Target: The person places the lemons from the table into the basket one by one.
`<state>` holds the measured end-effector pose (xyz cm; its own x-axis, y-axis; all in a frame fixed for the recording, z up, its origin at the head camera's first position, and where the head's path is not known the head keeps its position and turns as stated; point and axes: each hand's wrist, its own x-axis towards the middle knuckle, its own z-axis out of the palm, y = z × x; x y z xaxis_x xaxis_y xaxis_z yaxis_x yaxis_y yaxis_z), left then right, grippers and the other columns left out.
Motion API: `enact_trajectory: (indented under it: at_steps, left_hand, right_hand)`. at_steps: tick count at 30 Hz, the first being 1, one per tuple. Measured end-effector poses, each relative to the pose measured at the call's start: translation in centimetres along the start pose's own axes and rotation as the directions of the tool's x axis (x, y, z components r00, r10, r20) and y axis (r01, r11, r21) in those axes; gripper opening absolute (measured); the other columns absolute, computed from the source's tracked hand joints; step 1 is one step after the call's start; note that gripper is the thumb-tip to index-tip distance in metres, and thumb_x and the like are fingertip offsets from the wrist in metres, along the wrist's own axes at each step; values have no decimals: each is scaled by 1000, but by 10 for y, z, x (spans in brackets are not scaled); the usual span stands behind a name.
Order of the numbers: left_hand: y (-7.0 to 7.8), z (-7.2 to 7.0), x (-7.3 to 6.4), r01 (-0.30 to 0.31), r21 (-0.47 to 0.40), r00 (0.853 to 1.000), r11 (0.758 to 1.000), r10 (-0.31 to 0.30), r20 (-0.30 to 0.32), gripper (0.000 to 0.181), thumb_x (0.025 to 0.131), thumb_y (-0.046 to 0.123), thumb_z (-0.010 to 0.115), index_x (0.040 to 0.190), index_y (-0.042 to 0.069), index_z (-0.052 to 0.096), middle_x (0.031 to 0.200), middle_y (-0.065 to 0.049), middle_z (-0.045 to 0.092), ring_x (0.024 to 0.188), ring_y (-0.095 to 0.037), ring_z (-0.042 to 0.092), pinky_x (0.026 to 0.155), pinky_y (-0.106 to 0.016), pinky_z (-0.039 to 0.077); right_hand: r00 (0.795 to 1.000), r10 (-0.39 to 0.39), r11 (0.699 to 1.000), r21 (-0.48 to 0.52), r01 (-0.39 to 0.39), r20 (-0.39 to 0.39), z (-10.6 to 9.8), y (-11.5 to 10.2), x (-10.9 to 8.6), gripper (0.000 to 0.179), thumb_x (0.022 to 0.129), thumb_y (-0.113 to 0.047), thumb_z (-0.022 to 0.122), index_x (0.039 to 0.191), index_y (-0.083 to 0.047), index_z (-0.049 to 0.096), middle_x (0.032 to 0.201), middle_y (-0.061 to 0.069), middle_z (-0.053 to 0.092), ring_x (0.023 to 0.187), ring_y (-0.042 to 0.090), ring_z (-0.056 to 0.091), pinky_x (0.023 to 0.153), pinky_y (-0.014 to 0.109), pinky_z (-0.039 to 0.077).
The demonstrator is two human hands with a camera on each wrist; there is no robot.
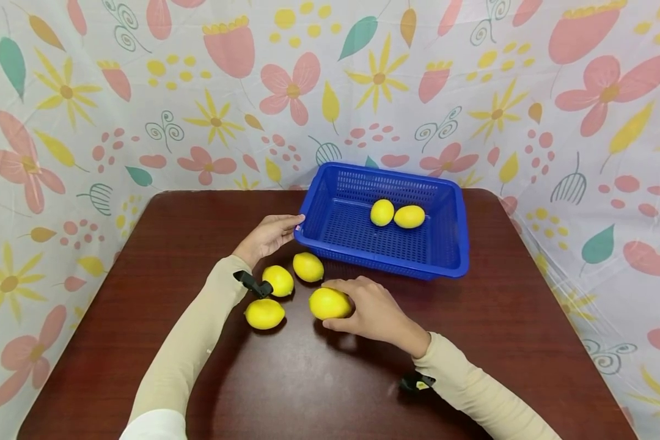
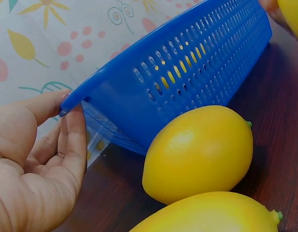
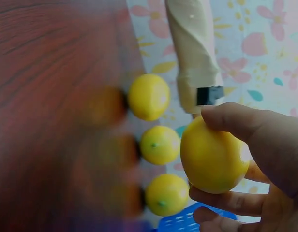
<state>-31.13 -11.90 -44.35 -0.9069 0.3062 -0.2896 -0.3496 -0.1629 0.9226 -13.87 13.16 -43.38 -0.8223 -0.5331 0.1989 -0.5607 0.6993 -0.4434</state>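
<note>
My right hand (image 1: 373, 310) grips a yellow lemon (image 1: 329, 304) between thumb and fingers, just in front of the blue plastic basket (image 1: 379, 260). In the right wrist view this lemon (image 3: 212, 157) appears raised off the table. The left hand (image 1: 269, 236) pinches the basket's left rim, thumb on top and fingers beneath, as the left wrist view shows at the rim (image 2: 83, 89). Two lemons (image 1: 382, 212) lie inside the basket, side by side. Three more rest on the table near my left wrist: one lemon (image 1: 308, 267) by the basket, a second lemon (image 1: 278, 280), and the nearest lemon (image 1: 264, 314).
The dark brown table (image 1: 330, 391) has a glossy wood surface. Behind it and along both sides hangs a white floral curtain (image 1: 308, 122). The basket stands near the table's back edge. Each wrist wears a small black camera (image 1: 255, 285).
</note>
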Motion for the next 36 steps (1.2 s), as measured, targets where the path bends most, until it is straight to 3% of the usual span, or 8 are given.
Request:
enact_trajectory:
  at_steps: [16,24,30,36]
  left_hand:
    - [2,2,3,14,-11,1000,1000,-14,-9,16,101,18,67,95,5,73,82,-1,67,75,-10,63,73,-18,56]
    - [0,0,0,18,3,1000,1000,-18,-4,15,101,19,68,94,7,74,84,-1,68,78,-11,62,74,-19,55]
    - [-1,0,1,10,-9,1000,1000,-10,-1,15,101,17,67,93,7,74,84,-1,67,77,-11,62,72,-18,55]
    - [-2,0,2,10,-30,1000,999,-10,-7,15,101,16,67,93,6,73,82,-1,67,75,-10,62,72,-19,55]
  right_hand:
    - [996,-47,998,52,43,70,-66,13,25,64,81,-54,83,135,-26,66,117,-6,71,91,15,59,74,32,49]
    - [985,-137,988,86,128,105,-103,33,56,64,81,-45,86,136,-18,66,124,-3,71,94,14,63,80,38,55]
    - [981,-122,989,99,108,151,-123,53,84,62,83,-45,85,137,-21,65,127,-2,70,100,19,62,83,41,55]
    - [974,-100,991,105,80,205,-128,82,111,61,83,-46,85,137,-25,64,122,-4,70,100,20,62,83,39,53]
